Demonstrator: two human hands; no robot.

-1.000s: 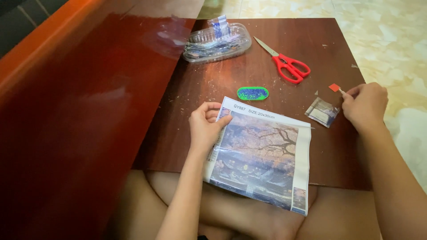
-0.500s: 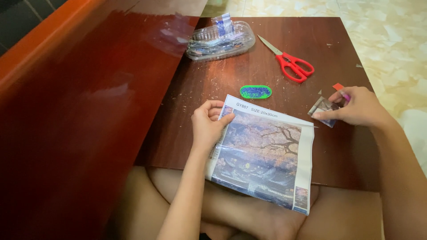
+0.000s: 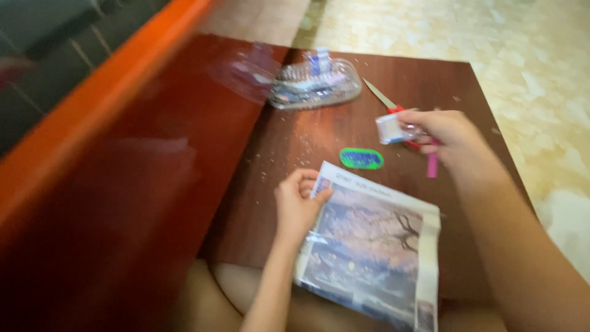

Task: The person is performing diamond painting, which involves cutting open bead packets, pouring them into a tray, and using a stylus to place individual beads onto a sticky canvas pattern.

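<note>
Left hand [image 3: 296, 206] pins the picture sheet's [image 3: 369, 246] top corner flat on the brown surface [image 3: 344, 92], fingers pressed together on it. Right hand [image 3: 448, 135] lifts a small clear packet [image 3: 390, 129] above the scissors, fingers pinched on it, a pink pen [image 3: 432, 165] tucked alongside.

Small clear packet [image 3: 389, 130], fingertip-held

Both hands, the left hand [image 3: 295, 206] and the right hand [image 3: 452, 138], are bare, with no gloves, rings or watch visible, though motion blur softens the details. The forearms are bare too, with no sleeve reaching into view. At the bottom edge the person's bare legs show, uncovered as far as can be seen.
</note>
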